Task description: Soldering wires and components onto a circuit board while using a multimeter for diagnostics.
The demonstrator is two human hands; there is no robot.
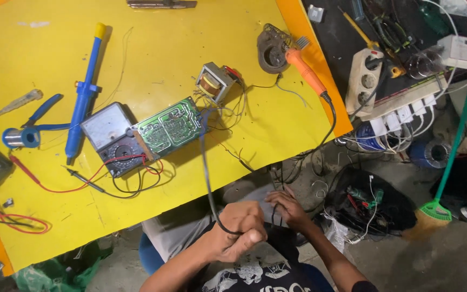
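Observation:
My left hand (241, 230) is closed around a black cable (206, 173) in my lap, below the table edge. That cable runs up to a green circuit board (169, 127) lying on the yellow table (163, 48). Close beside it, my right hand (287, 208) pinches the end of thin dark wires. A small transformer (214, 82) sits wired just behind the board. An analog multimeter (112, 138) lies left of the board, its red and black probes (82, 178) trailing on the table.
A blue desoldering pump (85, 89), blue-handled pliers (41, 111) and a solder spool (20, 137) lie at left. An orange soldering iron (305, 70) rests by its stand (271, 48). Power strips (395, 103), tangled cables and a green broom (449, 157) crowd the right side.

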